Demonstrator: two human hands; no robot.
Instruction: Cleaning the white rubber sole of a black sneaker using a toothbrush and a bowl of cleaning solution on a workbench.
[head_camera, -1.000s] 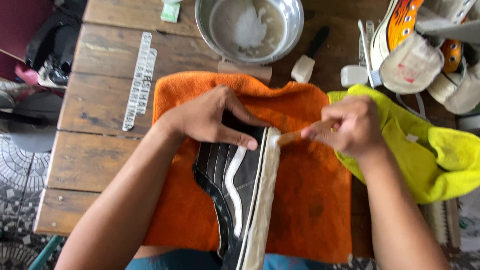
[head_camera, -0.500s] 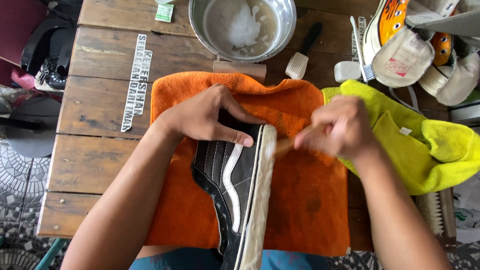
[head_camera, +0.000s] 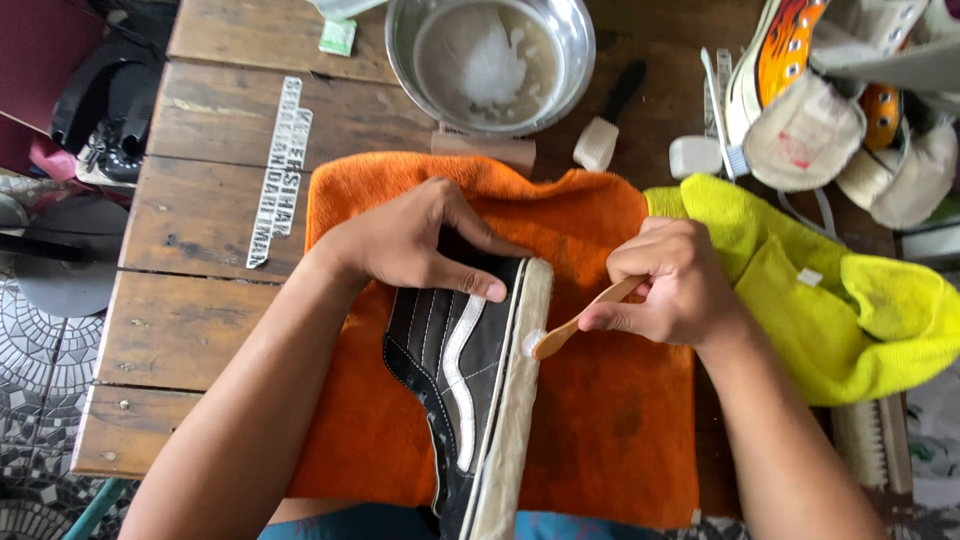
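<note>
One black shoe (head_camera: 462, 370), one wooden brush (head_camera: 580, 322), two hands gripping them.

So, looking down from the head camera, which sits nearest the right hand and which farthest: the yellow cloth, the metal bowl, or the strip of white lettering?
From the right hand:
1. Yellow cloth, just beside it on the right.
2. Metal bowl, up at the table's far edge.
3. White lettering strip, far left, beyond the left hand.

Black sneaker (head_camera: 450, 350) with a white wavy side stripe and a grubby off-white sole, on a bright orange towel (head_camera: 600, 420). Neon yellow cloth (head_camera: 850, 320) at the right, tan wooden toothbrush (head_camera: 585, 320), silver bowl (head_camera: 490, 60), weathered brown tabletop (head_camera: 190, 330).
</note>
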